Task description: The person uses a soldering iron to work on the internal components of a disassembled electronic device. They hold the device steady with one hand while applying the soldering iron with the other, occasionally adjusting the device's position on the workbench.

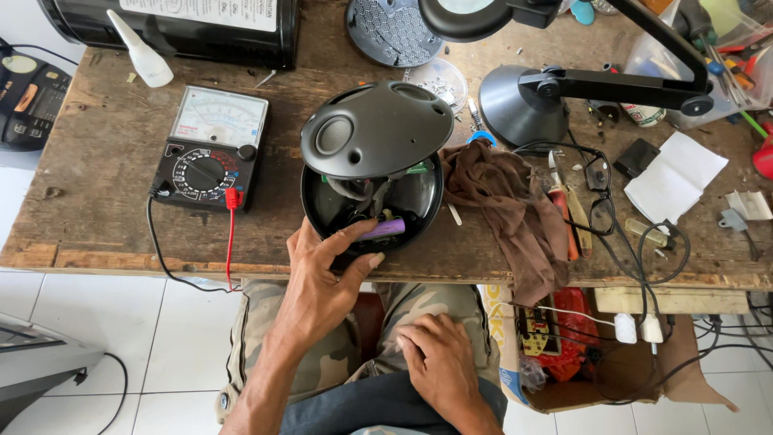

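Right hand (439, 354) on lap | left hand (322, 278) gripping speaker shell (372, 173), lid tilted

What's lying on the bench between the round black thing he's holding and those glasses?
A crumpled brown cloth lies between the opened black casing and the glasses, seen from the head camera.
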